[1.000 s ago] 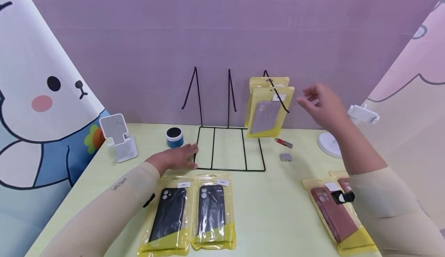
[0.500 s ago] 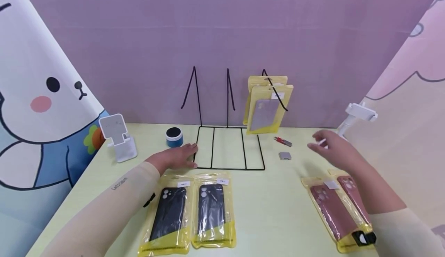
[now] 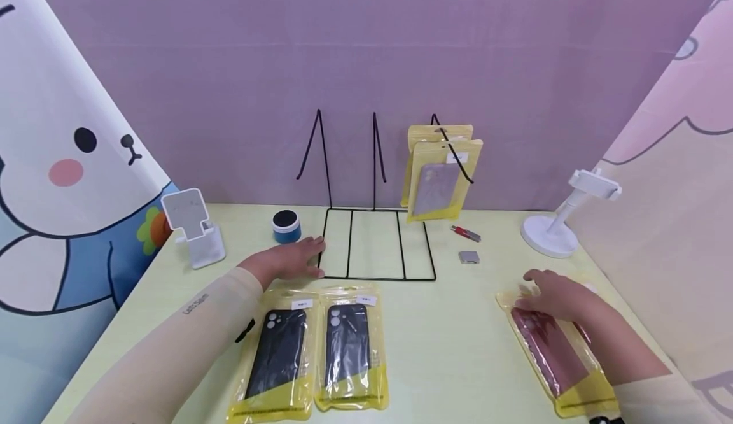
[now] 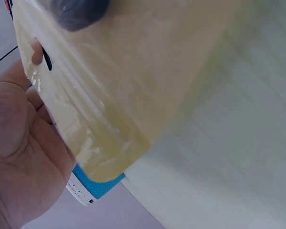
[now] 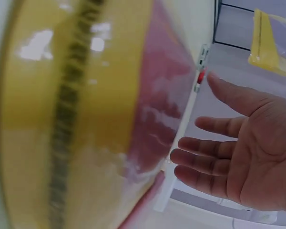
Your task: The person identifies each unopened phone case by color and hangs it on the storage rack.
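Observation:
In the head view, my left hand (image 3: 289, 261) rests at the left front corner of a black wire display rack (image 3: 378, 279), its fingers extended. Two packaged purple phone cases (image 3: 436, 188) hang on the rack's right hook. My right hand (image 3: 552, 295) is over the top end of a packaged dark red phone case (image 3: 551, 354), covering part of it. A second red one lies mostly hidden under that arm. The right wrist view shows the right fingers (image 5: 205, 148) spread apart from the bag, holding nothing.
Two packaged black phone cases (image 3: 278, 354) lie in front of the rack. A blue-and-white round speaker (image 3: 286, 228) stands by my left hand. White phone stands (image 3: 197, 233) are at both sides. A red USB stick (image 3: 466, 233) and small grey block (image 3: 469, 257) lie right of the rack.
My right hand has moved away from the hanging packages, down and toward me, to the red phone case on the right. The left hand has stayed at the rack corner.

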Demonstrator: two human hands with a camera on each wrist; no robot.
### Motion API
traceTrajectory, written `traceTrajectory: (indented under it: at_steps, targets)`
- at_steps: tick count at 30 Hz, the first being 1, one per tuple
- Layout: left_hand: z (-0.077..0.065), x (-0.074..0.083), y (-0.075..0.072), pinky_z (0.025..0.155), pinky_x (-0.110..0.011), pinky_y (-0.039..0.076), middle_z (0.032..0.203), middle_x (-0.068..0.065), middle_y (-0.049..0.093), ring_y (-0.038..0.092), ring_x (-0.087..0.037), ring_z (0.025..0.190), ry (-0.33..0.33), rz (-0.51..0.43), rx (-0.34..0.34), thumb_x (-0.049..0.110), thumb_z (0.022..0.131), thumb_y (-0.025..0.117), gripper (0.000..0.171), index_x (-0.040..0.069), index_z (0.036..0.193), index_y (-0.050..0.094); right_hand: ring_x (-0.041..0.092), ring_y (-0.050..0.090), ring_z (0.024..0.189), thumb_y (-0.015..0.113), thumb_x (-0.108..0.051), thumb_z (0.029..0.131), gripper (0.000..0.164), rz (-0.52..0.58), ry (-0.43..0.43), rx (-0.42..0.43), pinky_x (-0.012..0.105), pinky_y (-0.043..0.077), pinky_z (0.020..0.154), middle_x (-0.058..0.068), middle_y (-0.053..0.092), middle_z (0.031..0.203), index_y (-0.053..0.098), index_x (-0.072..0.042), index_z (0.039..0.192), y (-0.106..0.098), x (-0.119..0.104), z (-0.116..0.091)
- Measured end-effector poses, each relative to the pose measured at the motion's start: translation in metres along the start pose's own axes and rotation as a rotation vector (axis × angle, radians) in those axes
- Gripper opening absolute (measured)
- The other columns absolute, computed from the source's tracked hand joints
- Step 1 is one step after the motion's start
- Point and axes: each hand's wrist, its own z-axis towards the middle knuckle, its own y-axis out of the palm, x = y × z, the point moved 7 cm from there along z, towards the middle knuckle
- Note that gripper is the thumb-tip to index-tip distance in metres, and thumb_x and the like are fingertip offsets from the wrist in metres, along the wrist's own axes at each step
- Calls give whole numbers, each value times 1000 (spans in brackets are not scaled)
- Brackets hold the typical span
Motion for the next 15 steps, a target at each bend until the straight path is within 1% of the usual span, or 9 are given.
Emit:
traceTrajectory:
  at_steps: [4,8,12,15]
  targets:
    - [1,-1,1,122,-51,16,166,-10,6,7,-32,152,5,-6,7,50,97,55,82,13,159,15,35,60,95,74,-54,79,81,-43,-8,-26,57,51,82,23,61,110,52,2,132,10,3,3]
    - [1,-2,1,122,-51,16,166,-10,7,7,-32,152,7,-8,14,50,97,54,82,13,159,15,32,59,92,74,-57,78,79,-62,-11,-26,56,51,79,19,61,108,55,0,130,13,4,5]
    - [1,-2,1,122,-51,16,166,-10,7,7,-32,152,2,-10,16,50,97,55,82,14,159,15,34,56,94,74,-61,75,73,-79,-16,-17,54,51,76,15,61,106,62,-5,121,15,6,6]
    - [1,-2,2,122,-51,17,166,-10,7,8,-32,152,-1,-8,14,50,97,55,81,14,159,15,32,54,93,74,-61,75,63,-101,-40,-10,50,50,75,9,61,101,65,-9,111,16,5,9]
